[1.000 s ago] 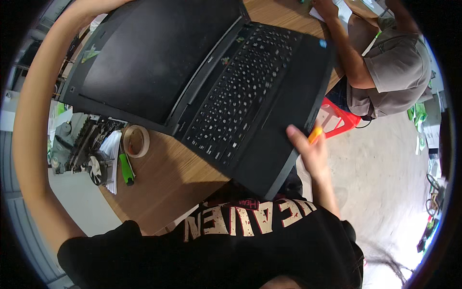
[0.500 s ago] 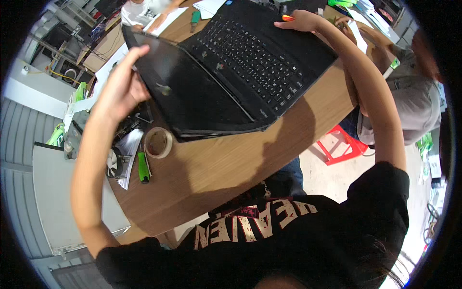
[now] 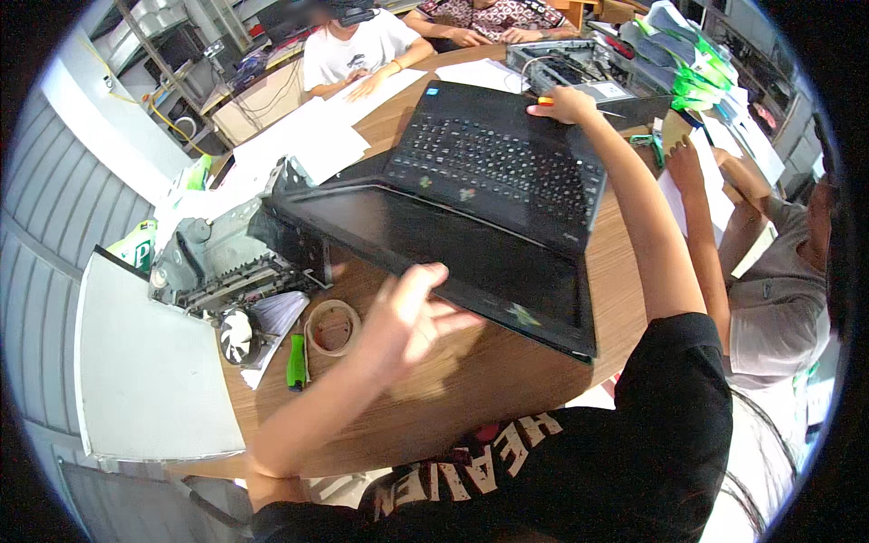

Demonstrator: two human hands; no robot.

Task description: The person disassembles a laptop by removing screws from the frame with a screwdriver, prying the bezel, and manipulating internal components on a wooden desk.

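Observation:
A black laptop [image 3: 507,167] is opened wide, its keyboard half far and its screen half [image 3: 471,262] tilted toward me. My left hand [image 3: 403,321], slightly blurred, grips the near edge of the screen half, thumb over the rim and fingers below. At the far right edge of the keyboard half is my right hand [image 3: 570,106]. Its closed fingers hold a slim tool with a red-orange end [image 3: 546,101], which looks like a screwdriver, and a thin shaft shows on the other side. That hand also touches the laptop.
Left of the laptop stand an opened machine chassis [image 3: 235,244], a small fan [image 3: 238,337], a tape roll [image 3: 332,328] and a green-handled tool [image 3: 296,362]. White papers [image 3: 317,136] and a metal computer case [image 3: 579,68] lie farther off. Co-workers sit at the far side and right.
The laptop has turned and come down, its screen edge now facing me. My left hand has moved from its left side to that near edge. The view has shifted, showing more of the far table.

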